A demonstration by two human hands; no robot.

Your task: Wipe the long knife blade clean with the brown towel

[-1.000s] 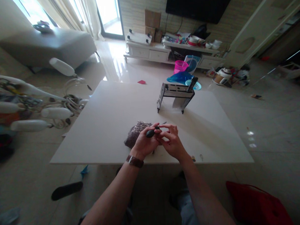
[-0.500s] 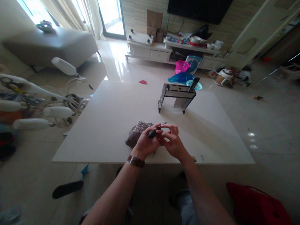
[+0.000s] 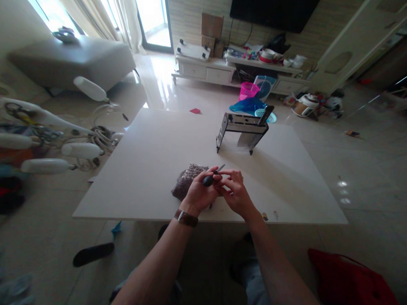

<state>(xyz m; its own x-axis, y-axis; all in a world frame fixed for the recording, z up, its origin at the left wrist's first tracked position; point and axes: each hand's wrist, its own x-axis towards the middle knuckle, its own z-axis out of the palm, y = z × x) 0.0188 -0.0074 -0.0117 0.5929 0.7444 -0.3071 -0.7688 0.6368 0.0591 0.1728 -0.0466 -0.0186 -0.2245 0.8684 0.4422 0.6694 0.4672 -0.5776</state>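
Observation:
My left hand (image 3: 197, 195), with a brown watch on its wrist, grips the black handle of a screwdriver (image 3: 212, 178) whose thin metal shaft points up and to the right. My right hand (image 3: 236, 193) is pressed against the left one, its fingertips pinching at the screwdriver near where handle and shaft meet. Both hands hover over the near edge of a white table (image 3: 150, 164). A clear bag of small dark parts (image 3: 186, 180) lies just left of my hands. A grey metal bracket (image 3: 244, 128) stands farther back on the table.
Two tiny parts (image 3: 270, 215) lie at the table's near edge. A white drying rack (image 3: 51, 141) stands left, a red bag (image 3: 347, 276) on the floor at right. A grey sofa (image 3: 74, 59), TV cabinet (image 3: 233, 68) and pink basket (image 3: 247, 90) are behind.
My hands stay together on the screwdriver and shift only slightly; the shaft tip now shows more clearly. The view has drifted a little.

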